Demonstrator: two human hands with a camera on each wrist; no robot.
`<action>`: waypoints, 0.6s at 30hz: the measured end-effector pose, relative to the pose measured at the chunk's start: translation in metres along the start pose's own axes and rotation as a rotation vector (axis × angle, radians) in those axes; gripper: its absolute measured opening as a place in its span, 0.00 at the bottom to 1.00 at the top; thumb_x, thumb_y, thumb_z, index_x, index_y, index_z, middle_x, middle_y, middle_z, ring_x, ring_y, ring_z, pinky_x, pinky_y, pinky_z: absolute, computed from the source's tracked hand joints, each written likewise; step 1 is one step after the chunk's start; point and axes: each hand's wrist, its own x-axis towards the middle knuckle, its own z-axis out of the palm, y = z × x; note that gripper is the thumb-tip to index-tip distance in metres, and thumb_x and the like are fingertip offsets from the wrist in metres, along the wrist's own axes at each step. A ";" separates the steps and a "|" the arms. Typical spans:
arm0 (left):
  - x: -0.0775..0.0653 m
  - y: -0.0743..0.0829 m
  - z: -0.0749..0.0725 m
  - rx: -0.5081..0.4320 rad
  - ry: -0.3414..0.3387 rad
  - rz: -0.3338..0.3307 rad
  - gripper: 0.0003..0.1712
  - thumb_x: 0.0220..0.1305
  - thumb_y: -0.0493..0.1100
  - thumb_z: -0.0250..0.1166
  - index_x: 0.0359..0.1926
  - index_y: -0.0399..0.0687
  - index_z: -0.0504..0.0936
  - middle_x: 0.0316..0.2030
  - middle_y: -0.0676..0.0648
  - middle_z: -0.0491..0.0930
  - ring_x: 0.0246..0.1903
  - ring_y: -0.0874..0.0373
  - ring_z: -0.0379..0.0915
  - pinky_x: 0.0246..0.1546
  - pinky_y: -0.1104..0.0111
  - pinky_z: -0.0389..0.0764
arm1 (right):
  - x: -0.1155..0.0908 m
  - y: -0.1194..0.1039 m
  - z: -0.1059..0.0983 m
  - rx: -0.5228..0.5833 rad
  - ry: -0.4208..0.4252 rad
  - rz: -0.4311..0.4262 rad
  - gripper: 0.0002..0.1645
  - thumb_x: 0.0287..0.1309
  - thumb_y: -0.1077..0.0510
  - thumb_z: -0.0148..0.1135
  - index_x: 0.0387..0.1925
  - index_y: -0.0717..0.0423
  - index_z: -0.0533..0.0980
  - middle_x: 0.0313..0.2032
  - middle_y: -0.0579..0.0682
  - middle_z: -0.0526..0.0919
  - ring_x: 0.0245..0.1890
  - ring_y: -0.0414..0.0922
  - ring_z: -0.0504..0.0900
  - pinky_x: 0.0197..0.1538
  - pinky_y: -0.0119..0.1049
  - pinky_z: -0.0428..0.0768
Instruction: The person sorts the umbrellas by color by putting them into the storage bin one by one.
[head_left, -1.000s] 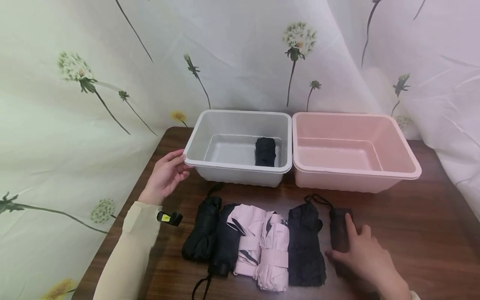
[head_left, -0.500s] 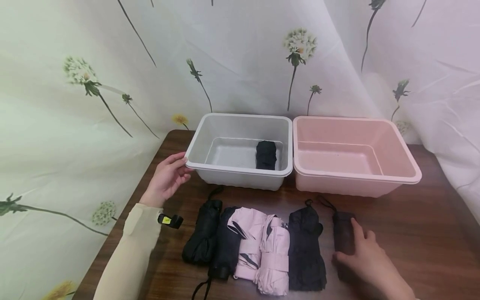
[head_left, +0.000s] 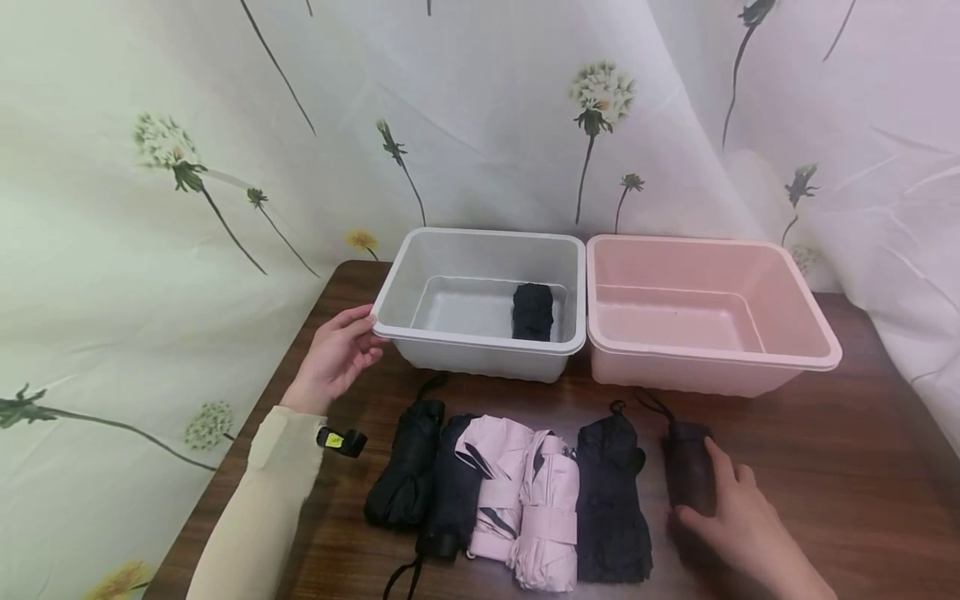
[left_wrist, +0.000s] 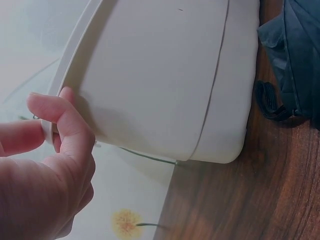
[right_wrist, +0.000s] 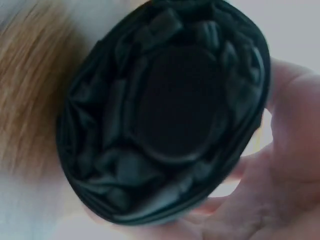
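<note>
My left hand [head_left: 339, 354] pinches the left front corner of the rim of a grey plastic bin [head_left: 480, 340]. In the left wrist view, thumb and fingers grip that rim from both sides. A black folded umbrella [head_left: 532, 312] lies inside this bin, on its right. My right hand [head_left: 746, 512] holds another black folded umbrella [head_left: 690, 467], its wrist strap trailing away from me. The right wrist view shows the round end of this umbrella [right_wrist: 175, 105] close up, with fingers around its side. Whether it touches the table I cannot tell.
A pink bin [head_left: 712, 350] stands right of the grey one. In front lie more folded umbrellas in a row: a black one [head_left: 405, 467], a dark one [head_left: 453, 475], two pink ones [head_left: 501, 483] [head_left: 547, 525] and a black one [head_left: 611, 500]. A floral curtain [head_left: 480, 125] hangs behind the wooden table [head_left: 847, 467].
The umbrella in my right hand has shifted slightly to the right, away from the row, and its strap has moved with it. My left hand keeps its hold on the grey bin.
</note>
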 end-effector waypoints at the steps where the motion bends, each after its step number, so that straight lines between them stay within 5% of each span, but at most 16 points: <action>1: 0.000 0.000 0.000 -0.001 -0.002 -0.001 0.21 0.69 0.44 0.59 0.60 0.47 0.67 0.48 0.47 0.77 0.33 0.61 0.79 0.33 0.74 0.80 | -0.001 0.000 -0.001 -0.003 0.004 0.003 0.64 0.47 0.43 0.70 0.71 0.68 0.44 0.53 0.81 0.63 0.40 0.67 0.79 0.37 0.58 0.78; 8: -0.001 0.000 0.001 0.011 0.006 -0.006 0.23 0.68 0.44 0.60 0.61 0.46 0.66 0.49 0.46 0.75 0.34 0.61 0.79 0.34 0.74 0.80 | -0.011 -0.008 -0.010 -0.044 0.066 0.013 0.66 0.47 0.41 0.70 0.75 0.54 0.40 0.58 0.73 0.62 0.40 0.68 0.79 0.30 0.59 0.76; 14: -0.001 0.000 0.001 0.009 0.003 -0.006 0.23 0.69 0.44 0.59 0.61 0.47 0.66 0.49 0.47 0.76 0.34 0.61 0.79 0.34 0.74 0.80 | -0.018 -0.017 -0.021 -0.023 0.132 -0.010 0.67 0.44 0.44 0.73 0.76 0.53 0.40 0.60 0.71 0.63 0.46 0.69 0.77 0.31 0.61 0.76; 18: 0.000 0.000 0.000 0.001 0.000 -0.004 0.21 0.69 0.44 0.59 0.60 0.47 0.66 0.47 0.47 0.76 0.33 0.61 0.79 0.33 0.74 0.80 | -0.023 -0.022 -0.027 0.013 0.249 -0.065 0.68 0.38 0.48 0.76 0.75 0.51 0.46 0.61 0.67 0.65 0.49 0.68 0.76 0.34 0.63 0.75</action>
